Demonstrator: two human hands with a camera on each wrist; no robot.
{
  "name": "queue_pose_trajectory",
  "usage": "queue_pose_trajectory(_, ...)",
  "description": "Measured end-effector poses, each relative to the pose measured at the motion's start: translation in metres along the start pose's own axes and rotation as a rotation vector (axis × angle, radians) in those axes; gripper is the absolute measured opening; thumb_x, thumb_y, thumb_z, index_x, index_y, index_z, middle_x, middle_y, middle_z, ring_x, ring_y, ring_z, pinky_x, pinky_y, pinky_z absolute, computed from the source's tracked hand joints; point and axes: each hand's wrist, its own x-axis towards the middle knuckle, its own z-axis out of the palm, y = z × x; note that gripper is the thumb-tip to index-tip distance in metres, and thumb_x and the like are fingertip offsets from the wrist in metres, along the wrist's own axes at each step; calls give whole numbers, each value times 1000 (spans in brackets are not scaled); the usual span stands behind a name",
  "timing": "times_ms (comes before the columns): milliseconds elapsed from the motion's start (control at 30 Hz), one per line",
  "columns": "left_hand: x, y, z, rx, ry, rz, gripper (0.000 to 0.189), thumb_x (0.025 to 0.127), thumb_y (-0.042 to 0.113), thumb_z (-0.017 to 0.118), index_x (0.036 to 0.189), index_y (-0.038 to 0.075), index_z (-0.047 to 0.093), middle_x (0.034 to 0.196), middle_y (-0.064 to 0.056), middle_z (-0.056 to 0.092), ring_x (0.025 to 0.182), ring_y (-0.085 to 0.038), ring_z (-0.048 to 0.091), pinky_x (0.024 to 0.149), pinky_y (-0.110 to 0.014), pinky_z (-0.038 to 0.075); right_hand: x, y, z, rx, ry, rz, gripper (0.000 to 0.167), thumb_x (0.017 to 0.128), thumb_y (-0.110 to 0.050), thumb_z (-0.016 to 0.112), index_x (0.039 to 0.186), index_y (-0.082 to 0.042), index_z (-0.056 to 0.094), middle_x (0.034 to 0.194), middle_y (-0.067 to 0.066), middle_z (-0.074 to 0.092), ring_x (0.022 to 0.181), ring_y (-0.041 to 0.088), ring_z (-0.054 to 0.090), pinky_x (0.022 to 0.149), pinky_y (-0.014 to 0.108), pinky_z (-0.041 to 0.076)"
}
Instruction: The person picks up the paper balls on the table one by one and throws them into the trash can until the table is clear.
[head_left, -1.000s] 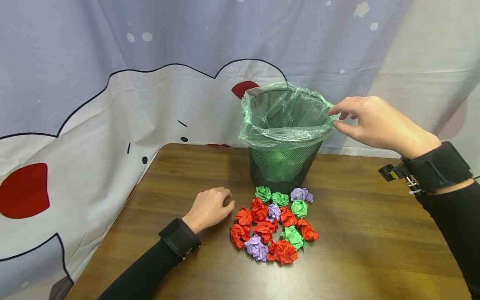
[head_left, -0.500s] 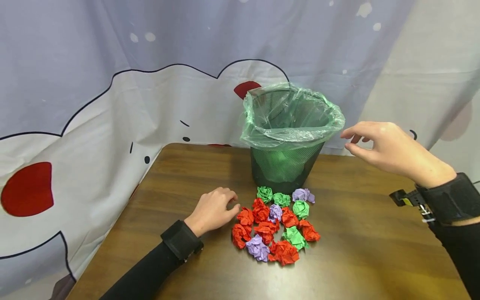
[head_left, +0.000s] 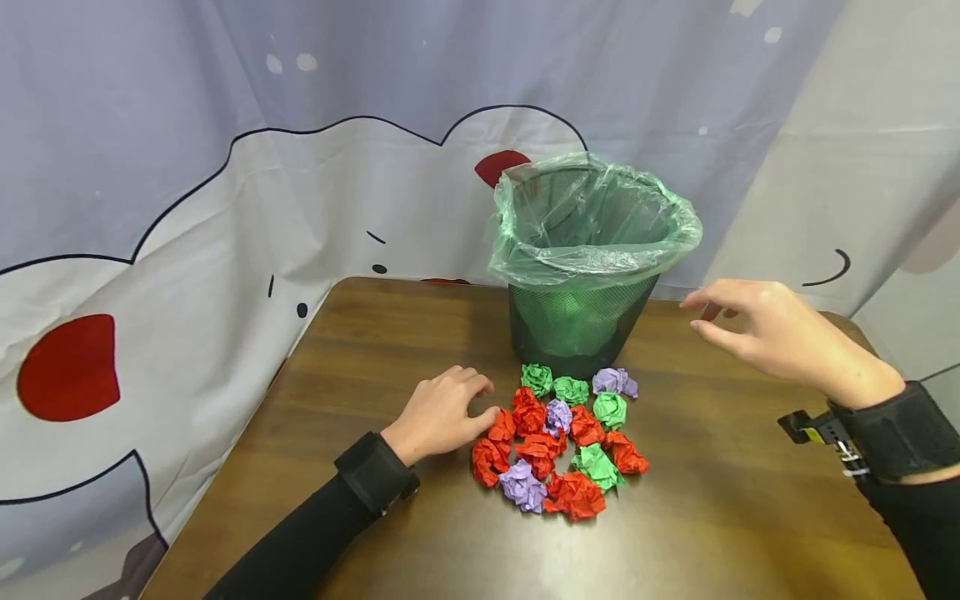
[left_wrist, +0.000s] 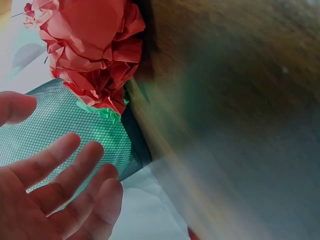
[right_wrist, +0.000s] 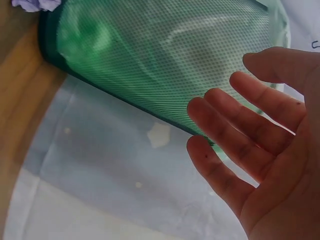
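My left hand (head_left: 442,415) is at the left edge of a cluster of crumpled paper balls, its thumb tip right at a red paper ball (head_left: 502,427). In the left wrist view its fingers (left_wrist: 75,172) are loosely bent with nothing between them, and a red ball (left_wrist: 95,50) looms above. To the right of the bin, my right hand (head_left: 780,333) hangs in the air, thumb and fingers apart, holding nothing. The mesh waste bin (head_left: 558,329) stands behind the paper balls, its rim covered by a green plastic bag (head_left: 600,260) folded over it.
Red, green and purple paper balls lie in front of the bin, such as a purple one (head_left: 523,486) and a green one (head_left: 597,465). They rest on a brown wooden table (head_left: 420,542). A patterned curtain (head_left: 360,192) hangs close behind the table and bin.
My right hand has left the bag's right rim and moved right and down. My left hand has shifted right, closer to the red paper balls. The view has tilted slightly.
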Motion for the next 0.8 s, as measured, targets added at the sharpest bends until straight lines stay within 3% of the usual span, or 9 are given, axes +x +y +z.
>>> queue_pose_trajectory(300, 6, 5, 0, -15, -95, 14, 40, 90, 48, 64, 116, 17, 71, 107, 1, 70, 92, -14, 63, 72, -34, 53, -16, 6, 21, 23, -24, 4, 28, 84, -8, 78, 109, -18, 72, 95, -14, 71, 82, 4, 64, 72, 21, 49)
queue_pose_trajectory(600, 7, 9, 5, 22, -132, 51, 42, 91, 54, 64, 114, 21, 72, 109, 6, 70, 90, -12, 66, 67, -30, 50, -31, 7, 37, 49, -53, 51, 27, 86, -10, 77, 110, -20, 72, 96, -14, 71, 83, 4, 65, 71, 28, 51)
queue_pose_trajectory(800, 7, 11, 6, 12, -171, 46, 42, 89, 53, 68, 115, 21, 73, 110, 6, 68, 83, -10, 61, 63, -26, 45, -38, 8, 46, 59, -68, 36, 25, 86, -10, 76, 110, -18, 71, 98, -10, 72, 83, 3, 64, 70, 29, 53)
